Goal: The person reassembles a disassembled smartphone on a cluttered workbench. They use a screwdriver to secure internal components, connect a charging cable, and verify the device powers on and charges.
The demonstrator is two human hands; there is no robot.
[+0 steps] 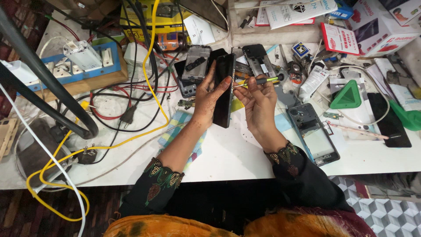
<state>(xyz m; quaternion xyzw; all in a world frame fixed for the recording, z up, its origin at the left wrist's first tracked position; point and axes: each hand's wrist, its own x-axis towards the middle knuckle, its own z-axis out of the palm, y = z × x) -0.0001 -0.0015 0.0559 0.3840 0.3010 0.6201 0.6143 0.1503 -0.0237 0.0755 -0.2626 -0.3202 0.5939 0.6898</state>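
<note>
Left hand (209,98) grips a black phone (224,90) on edge; right hand (258,98) pinches a green-handled screwdriver (263,80) against it. Opened phone frames (313,134), tangled cables (144,66) and a green triangular stand (349,95) crowd the white bench (232,153).

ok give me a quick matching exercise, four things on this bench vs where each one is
Things:
1. black phone
2. green-handled tool
3. green triangular stand
4. blue power strip

Places:
A. far left of the bench
B. in the right hand
C. right of both hands, on the bench
D. in the left hand

Pairs: 1-D, 2-B, 3-C, 4-A
</note>
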